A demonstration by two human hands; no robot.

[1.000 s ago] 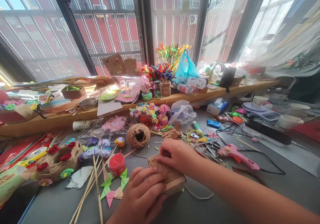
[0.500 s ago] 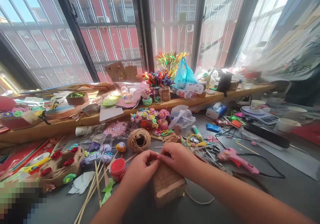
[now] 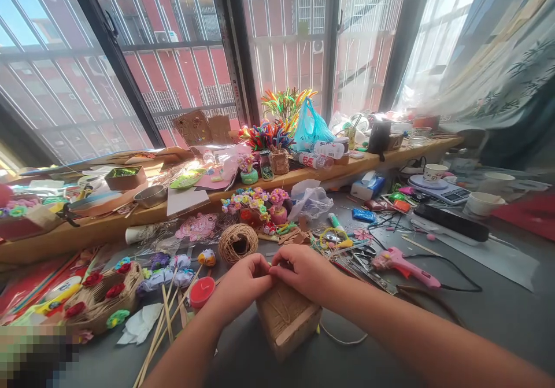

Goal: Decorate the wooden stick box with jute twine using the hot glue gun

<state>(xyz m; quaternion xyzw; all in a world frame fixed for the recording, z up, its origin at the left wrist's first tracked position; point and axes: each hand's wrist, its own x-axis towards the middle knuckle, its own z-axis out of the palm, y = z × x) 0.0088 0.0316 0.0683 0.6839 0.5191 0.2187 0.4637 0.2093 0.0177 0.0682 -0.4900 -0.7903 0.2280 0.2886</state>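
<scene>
Your left hand (image 3: 248, 284) and right hand (image 3: 299, 268) meet at the far left edge of the box (image 3: 277, 333), thumbs and forefingers curled in and tips all but touching. Whether they pinch something or merely press together I cannot tell, since your knuckles cover the spot. Working so close, the 2 hands probably act on the same point, each steadying the other.

The box sits on the table (image 3: 243, 365) at the near middle, just below your hands, its top turned up and its near face toward you; that likely suits you, leaving the top within easy reach. A bent cord (image 3: 284, 307) lies on that top, short of the wood strip (image 3: 298, 324) along the near edge. A pale strand (image 3: 342, 340) curves out on the right; where it begins is hidden.

Just beyond your left hand stands the twine ball (image 3: 237, 244), perhaps kept there for handy supply. To the right lies the glue gun (image 3: 407, 266), its handle pointing right and nearer you, which would suit your right hand. Left of your left forearm, sticks (image 3: 166, 313) lean together near the red tub (image 3: 202, 291).
</scene>
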